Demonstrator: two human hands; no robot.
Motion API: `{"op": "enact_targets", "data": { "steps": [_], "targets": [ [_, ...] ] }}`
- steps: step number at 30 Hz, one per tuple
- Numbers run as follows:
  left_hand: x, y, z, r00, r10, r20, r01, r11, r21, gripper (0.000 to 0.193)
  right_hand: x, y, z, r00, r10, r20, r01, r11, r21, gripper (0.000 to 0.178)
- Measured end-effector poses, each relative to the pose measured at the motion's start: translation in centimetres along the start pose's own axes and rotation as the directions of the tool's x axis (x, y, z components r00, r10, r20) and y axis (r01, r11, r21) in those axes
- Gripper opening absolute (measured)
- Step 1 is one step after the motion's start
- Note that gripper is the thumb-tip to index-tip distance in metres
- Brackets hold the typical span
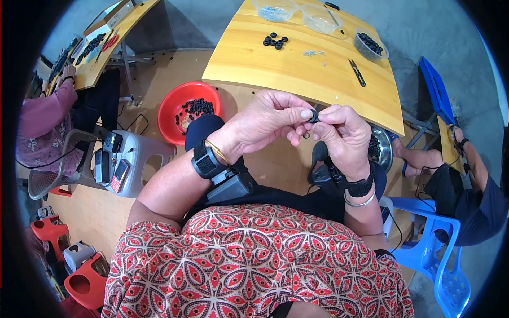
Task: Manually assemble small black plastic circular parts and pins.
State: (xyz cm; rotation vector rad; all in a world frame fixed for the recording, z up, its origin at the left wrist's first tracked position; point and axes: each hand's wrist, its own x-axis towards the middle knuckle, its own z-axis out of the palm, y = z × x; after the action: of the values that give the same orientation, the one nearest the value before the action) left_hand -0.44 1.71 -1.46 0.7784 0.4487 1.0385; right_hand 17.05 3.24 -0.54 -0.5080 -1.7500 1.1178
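Observation:
My left hand (260, 124) and my right hand (347, 132) meet in front of the table's near edge. Both pinch one small black round part (314, 116) between thumb and fingertips. The fingers partly cover it, so its details do not show. On the yellow wooden table (238, 61) beyond lies a small group of black ring-like parts (274, 41). Tiny clear pieces (313, 53) are scattered to the right of them. Farther right lies a slim black tool (357, 72) whose kind I cannot make out.
Clear plastic tubs (321, 20) stand at the table's far edge, with a tub of black parts (371, 45) at right. A red basin (165, 114) and a metal bowl (389, 153) hold more. Other people work at left and right, near a blue chair (450, 254).

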Motion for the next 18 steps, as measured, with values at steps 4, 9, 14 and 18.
{"op": "enact_targets", "data": {
  "steps": [4, 9, 14, 18],
  "targets": [
    [-0.04, 0.01, 0.11, 0.998, 0.054, -0.009, -0.053, 0.993, 0.109, 0.014, 0.07, 0.08, -0.15, 0.998, 0.045, 0.031, -0.047, 0.998, 0.052, 0.011],
    [-0.06, -0.36, 0.05, 0.995, 0.101, -0.017, -0.097, 0.985, 0.145, 0.015, 0.04, -0.07, -0.1, 0.991, 0.133, 0.007, -0.133, 0.99, 0.037, 0.013],
    [-0.32, -0.22, 0.3, 0.996, 0.079, -0.04, -0.071, 0.983, 0.167, 0.015, -0.07, -0.25, -0.07, 0.991, 0.131, 0.006, -0.131, 0.991, 0.018, 0.013],
    [-0.41, 0.02, 0.59, 0.997, 0.065, -0.045, -0.054, 0.976, 0.209, 0.015, -0.19, -0.46, -0.32, 0.989, 0.145, 0.013, -0.145, 0.989, 0.036, 0.013]
  ]
}}
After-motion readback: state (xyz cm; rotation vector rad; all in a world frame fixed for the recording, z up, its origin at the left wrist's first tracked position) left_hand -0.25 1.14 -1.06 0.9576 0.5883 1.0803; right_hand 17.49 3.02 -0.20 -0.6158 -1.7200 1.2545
